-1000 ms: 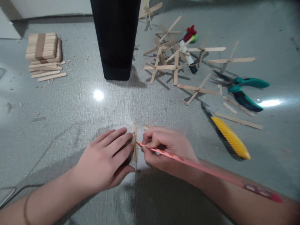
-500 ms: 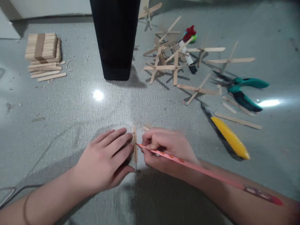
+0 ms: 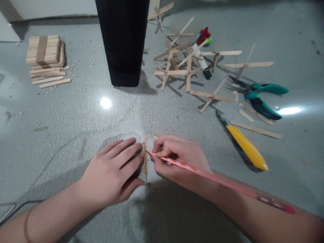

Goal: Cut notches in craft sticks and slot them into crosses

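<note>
My right hand [image 3: 177, 155] is closed around a pink pencil [image 3: 187, 165] with orange spots. Its dark tip meets a wooden craft stick [image 3: 145, 158] that lies lengthwise in front of me. My left hand [image 3: 117, 165] rests flat, fingers stretched, with the fingertips at the left edge of that stick. A thin straight edge runs along the stick toward a small round grey spot near my left thumb; what it belongs to is mostly hidden under the hand. Part of another craft stick [image 3: 157, 135] shows just beyond my right fingers.
A tall black object [image 3: 124, 44] stands at the back. Banded craft sticks [image 3: 43, 50] and several loose ones lie left. Crossed stick pieces [image 3: 188, 72], a glue-like white tube [image 3: 201, 59], green-handled pliers [image 3: 263, 98] and a yellow-handled cutter [image 3: 246, 146] lie right.
The pencil tip has moved slightly away from me along the craft stick, and the pencil's rear end has shifted left and up. My left hand stays in place.
</note>
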Motion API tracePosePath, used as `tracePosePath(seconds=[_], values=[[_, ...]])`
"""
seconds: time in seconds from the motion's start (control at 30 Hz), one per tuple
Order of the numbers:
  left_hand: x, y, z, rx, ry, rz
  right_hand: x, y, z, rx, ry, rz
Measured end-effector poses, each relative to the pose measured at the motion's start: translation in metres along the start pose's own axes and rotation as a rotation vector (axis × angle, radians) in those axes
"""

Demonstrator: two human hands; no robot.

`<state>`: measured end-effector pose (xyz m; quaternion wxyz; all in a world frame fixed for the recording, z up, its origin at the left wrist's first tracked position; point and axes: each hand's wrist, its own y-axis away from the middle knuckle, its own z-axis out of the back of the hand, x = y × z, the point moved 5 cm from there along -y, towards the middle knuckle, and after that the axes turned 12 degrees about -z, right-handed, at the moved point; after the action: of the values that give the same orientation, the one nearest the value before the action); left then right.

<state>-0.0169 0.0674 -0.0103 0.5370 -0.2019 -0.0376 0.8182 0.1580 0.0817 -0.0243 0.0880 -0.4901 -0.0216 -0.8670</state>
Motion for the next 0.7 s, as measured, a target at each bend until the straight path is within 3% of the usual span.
tracePosePath(seconds=[0.7], values=[[0.0001, -0.0002, -0.0011, 0.0, -0.013, -0.003, -0.0013, 0.0015, -0.0018, 0.021, -0.005, 0.014]])
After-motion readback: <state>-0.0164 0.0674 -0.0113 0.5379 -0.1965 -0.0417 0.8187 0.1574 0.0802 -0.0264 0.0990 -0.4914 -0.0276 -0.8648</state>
